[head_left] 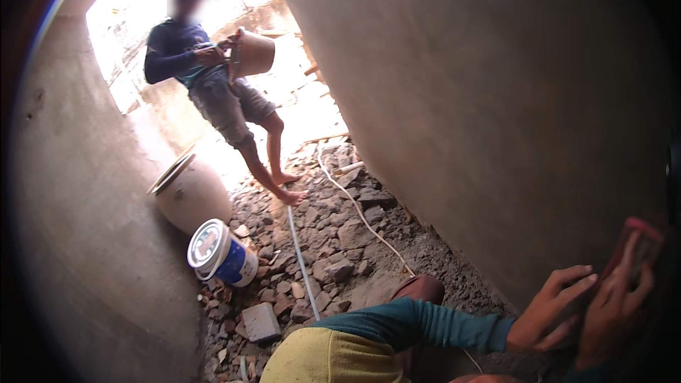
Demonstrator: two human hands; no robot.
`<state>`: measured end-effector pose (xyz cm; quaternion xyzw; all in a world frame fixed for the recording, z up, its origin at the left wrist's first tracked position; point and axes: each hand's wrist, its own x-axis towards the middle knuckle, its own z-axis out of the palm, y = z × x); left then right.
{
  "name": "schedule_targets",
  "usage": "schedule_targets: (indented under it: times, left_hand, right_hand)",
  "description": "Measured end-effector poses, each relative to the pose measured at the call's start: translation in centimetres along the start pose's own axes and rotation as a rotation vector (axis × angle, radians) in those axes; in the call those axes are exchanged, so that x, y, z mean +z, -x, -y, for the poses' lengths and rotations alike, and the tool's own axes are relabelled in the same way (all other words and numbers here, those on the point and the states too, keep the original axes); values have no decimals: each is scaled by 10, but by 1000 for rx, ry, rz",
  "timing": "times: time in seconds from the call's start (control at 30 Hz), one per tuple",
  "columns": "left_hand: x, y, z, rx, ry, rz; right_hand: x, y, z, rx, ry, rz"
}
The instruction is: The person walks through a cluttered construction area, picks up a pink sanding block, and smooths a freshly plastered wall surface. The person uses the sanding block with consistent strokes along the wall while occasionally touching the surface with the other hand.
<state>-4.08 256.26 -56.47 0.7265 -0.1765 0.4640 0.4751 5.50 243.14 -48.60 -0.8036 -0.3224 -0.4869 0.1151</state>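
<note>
At the lower right, my right hand (616, 315) grips a flat, red-edged thing (647, 230) close to the grey wall; its kind is hard to make out. My left hand (552, 311), in a teal sleeve (461, 326), reaches beside it with fingers apart and slightly bent. Its fingertips come near the lower part of the red-edged thing, and I cannot tell if they touch. No object shows in my left hand. The yellow cloth of my shirt (330, 358) fills the bottom edge.
A person (174, 53) stands barefoot in the bright opening, holding a bucket (254, 53). A large round jar (195, 195) and a lidded white-and-blue pail (230, 259) stand by the left wall. Rubble (330, 237), a pale hose (301, 262), a cord (362, 216) and a block (261, 323) lie on the ground.
</note>
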Motion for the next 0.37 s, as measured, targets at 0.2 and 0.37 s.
schedule_targets:
  times: [0.2, 0.37]
  left_hand:
    - [47, 6, -16, -161, -188, 10]
    - [85, -34, -43, -142, -293, -92]
  right_hand:
    - [23, 0, -91, -46, -157, -125]
    - [-30, -62, -101, 26, -187, -29]
